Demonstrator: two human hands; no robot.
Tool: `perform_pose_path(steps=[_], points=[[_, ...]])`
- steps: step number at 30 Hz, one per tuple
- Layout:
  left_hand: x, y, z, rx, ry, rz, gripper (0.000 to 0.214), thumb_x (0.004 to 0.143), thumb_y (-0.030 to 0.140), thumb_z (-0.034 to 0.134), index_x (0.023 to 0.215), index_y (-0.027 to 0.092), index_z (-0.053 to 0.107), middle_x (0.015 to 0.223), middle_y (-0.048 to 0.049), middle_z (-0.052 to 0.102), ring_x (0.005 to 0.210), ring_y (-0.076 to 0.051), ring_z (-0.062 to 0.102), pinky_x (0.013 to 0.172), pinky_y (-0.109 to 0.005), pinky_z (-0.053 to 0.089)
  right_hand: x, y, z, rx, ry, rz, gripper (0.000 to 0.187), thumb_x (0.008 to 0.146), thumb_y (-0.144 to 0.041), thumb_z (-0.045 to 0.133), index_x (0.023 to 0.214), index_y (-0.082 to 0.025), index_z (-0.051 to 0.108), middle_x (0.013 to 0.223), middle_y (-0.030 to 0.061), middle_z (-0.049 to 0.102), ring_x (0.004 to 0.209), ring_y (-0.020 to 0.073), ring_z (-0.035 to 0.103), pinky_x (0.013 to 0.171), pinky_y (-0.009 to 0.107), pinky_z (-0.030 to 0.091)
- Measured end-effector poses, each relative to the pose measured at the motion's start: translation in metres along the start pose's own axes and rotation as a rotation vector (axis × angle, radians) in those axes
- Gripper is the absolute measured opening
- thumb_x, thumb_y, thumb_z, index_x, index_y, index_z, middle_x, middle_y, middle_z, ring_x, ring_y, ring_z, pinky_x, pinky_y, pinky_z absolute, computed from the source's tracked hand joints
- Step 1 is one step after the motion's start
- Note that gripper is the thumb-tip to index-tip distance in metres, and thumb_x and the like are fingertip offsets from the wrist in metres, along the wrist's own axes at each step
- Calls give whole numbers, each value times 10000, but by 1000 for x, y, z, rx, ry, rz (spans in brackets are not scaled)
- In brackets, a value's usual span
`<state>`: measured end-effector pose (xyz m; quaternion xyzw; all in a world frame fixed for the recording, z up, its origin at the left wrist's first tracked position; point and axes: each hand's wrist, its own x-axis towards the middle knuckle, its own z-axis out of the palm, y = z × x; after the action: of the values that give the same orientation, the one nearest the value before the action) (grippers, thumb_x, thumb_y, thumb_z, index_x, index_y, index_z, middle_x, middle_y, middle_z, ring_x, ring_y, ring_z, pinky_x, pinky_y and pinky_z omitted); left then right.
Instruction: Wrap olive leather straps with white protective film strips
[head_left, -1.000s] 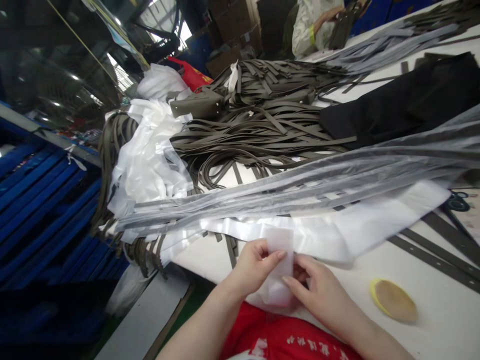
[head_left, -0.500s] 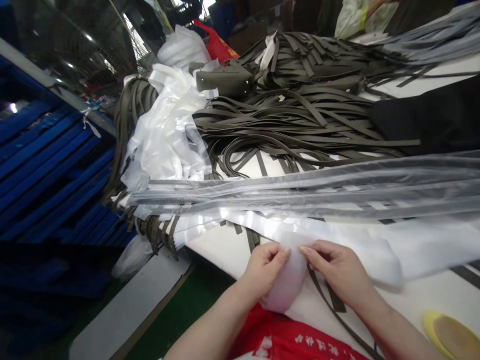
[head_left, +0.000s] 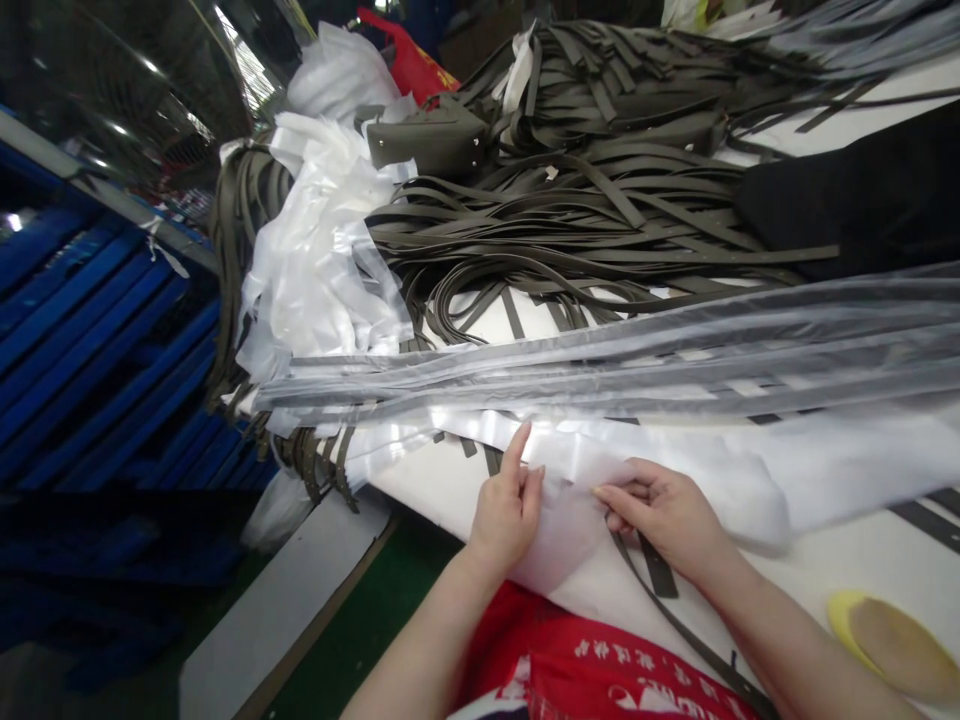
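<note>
Currently, the right hand [head_left: 660, 515] has its grip clamped, thumb against fingers, on the upper edge of a thin, translucent white plastic film [head_left: 562, 540]. That film hangs between the two hands, in front of the white flat-topped bench [head_left: 802, 590]. On its other side, the left hand [head_left: 506, 510] has index finger and thumb apart, the index pointing up; whether its curled fingers catch the film, I cannot quite tell.

Below the right hand, a narrow dark olive strap [head_left: 694, 640] runs down toward the bench's near edge. Just beyond the hands lies a wide, glossy white plastic strip [head_left: 712, 480], then long, greyish see-through plastic sleeves [head_left: 675, 375]. Farther back, a heap of dark olive straps [head_left: 555, 235] spreads between crumpled white plastic sheeting [head_left: 315, 260] and a black fabric piece [head_left: 862, 200]. A yellow-rimmed tan disc [head_left: 900, 645] rests near the right forearm.
</note>
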<state>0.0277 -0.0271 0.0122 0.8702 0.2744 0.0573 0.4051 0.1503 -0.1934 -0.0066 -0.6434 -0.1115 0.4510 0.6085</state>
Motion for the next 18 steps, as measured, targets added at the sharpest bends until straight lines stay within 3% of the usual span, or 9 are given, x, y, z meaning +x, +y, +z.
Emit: perform_pose_path(steps=[4,7,9,12,18], points=[[4,3,-3,42,-100,185,384,931,147,386,1208,201,647,930,-51,681,846,-160,625,797,-253,451,0,-1,-4,-111,-6,-122,356,758,-518,693,766,-162,676,607,4,640,541,122,577,520,224,460],[3,13,-10,-23,-178,282,346,922,131,385,1104,174,676,1035,-74,686,988,-183,623,888,-268,442,-2,-3,-5,-202,-4,-203,306,790,-475,676,790,-172,713,699,16,685,645,143,605,612,240,484],[0,21,-12,-51,-244,317,273,949,232,445,1083,155,671,994,-83,681,929,-188,621,852,-274,444,-4,-4,-5,-208,-14,-231,283,792,-457,681,808,-179,729,772,27,715,718,161,630,664,249,497],[-5,26,-10,15,-251,313,264,947,331,528,869,144,697,760,-52,636,729,-155,576,713,-255,416,-6,-6,-4,-158,-48,-239,283,787,-459,693,805,-179,732,765,26,714,719,160,635,662,241,494],[-8,23,-7,-58,-195,277,260,942,295,561,793,149,716,666,-21,608,643,-111,541,634,-215,386,-6,-5,-6,-57,-33,-252,322,743,-506,745,768,-186,726,734,30,699,706,157,629,675,231,495]])
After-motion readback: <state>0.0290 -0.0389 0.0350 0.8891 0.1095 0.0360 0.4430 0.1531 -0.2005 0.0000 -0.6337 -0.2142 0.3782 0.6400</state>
